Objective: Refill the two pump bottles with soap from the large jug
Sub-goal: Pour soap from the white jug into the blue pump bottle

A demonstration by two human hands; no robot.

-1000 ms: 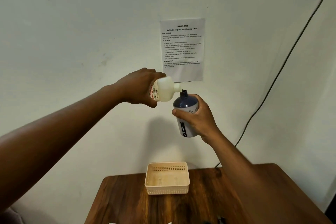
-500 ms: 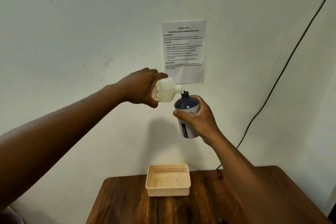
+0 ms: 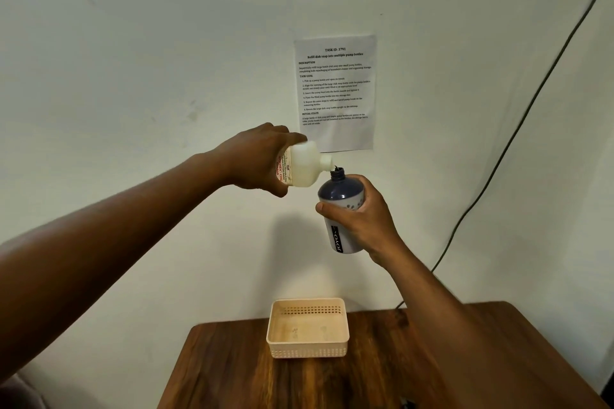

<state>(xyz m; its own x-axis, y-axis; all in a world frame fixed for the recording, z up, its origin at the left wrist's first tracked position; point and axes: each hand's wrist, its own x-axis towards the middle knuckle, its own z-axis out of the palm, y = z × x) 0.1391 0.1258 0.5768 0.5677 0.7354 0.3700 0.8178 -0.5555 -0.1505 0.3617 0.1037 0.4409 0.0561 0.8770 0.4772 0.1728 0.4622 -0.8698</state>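
Our left hand (image 3: 255, 159) is wrapped around the white jug (image 3: 304, 168), tipped almost onto its side, spout pointing toward 3 o'clock and meeting the open neck of the dark blue pump bottle (image 3: 340, 209). Our right hand (image 3: 360, 219) is closed around that bottle's middle, holding it nearly upright, just at 4 o'clock of the jug. Both are raised in front of the wall. Well below, at 6 o'clock, a cream basket (image 3: 307, 350) sits on the wooden bench (image 3: 382, 375).
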